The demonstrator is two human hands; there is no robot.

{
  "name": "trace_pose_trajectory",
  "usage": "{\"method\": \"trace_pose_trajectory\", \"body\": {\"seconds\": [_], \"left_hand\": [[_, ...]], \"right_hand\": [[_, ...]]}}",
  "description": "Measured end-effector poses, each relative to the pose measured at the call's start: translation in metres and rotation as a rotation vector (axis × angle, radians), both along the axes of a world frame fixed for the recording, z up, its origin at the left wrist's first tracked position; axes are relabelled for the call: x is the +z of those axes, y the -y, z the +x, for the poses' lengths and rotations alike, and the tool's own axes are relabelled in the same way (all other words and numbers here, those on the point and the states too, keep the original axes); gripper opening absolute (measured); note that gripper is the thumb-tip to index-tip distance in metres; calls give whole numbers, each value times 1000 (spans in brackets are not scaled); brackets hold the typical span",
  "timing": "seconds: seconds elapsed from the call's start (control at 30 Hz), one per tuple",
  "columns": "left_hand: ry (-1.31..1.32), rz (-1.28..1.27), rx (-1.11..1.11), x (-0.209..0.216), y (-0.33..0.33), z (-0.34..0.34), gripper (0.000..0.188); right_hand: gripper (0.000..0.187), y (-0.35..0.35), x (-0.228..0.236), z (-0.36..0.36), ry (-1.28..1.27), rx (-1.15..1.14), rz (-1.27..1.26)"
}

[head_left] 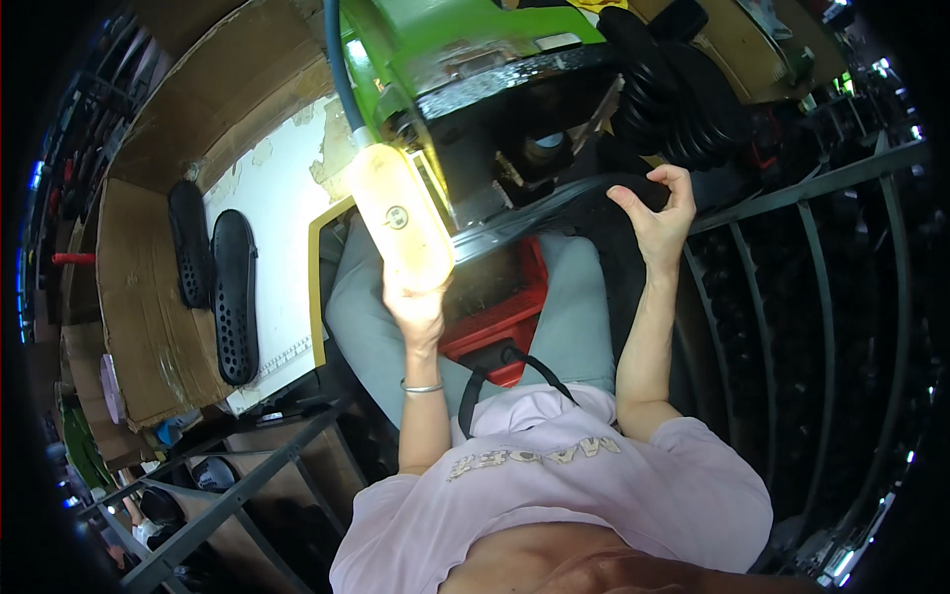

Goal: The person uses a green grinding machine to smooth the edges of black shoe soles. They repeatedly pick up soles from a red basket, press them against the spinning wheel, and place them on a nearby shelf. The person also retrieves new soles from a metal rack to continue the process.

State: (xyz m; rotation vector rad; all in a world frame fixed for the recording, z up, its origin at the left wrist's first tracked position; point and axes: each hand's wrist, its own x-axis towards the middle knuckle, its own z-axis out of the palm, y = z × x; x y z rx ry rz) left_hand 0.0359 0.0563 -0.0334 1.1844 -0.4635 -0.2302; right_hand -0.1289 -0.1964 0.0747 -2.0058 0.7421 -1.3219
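Observation:
My left hand [416, 302] is raised and grips the lower end of a clear yellowish plastic bottle [398, 213] with a round cap, tilted up toward a green machine [426, 40]. My right hand [661, 213] is lifted to the right with its fingers apart and curled, holding nothing. It hovers beside a stack of black rubber shoe parts [678, 94] hanging from the machine's dark underside. A silver bracelet [422, 388] sits on my left wrist.
Two black perforated sandals [223, 287] lie on a white board at the left, beside cardboard sheets [139, 297]. A red crate [500, 307] sits between my grey-trousered knees. Grey metal rack bars [821, 297] run along the right and lower left. A blue hose [336, 69] drops beside the machine.

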Motion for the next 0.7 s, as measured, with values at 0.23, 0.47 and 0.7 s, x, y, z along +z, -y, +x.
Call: {"method": "trace_pose_trajectory", "body": {"seconds": [0.23,0.47,0.7], "left_hand": [[-73,-198,-54,3,-69,23,45],[-148,-217,86,26,-168,33,45],[748,100,561,117,-184,48,31]], "right_hand": [[66,-43,-8,46,34,164,136],[96,-108,-66,75,212,475,518],[55,-133,-132,42,-81,491,984]]}}
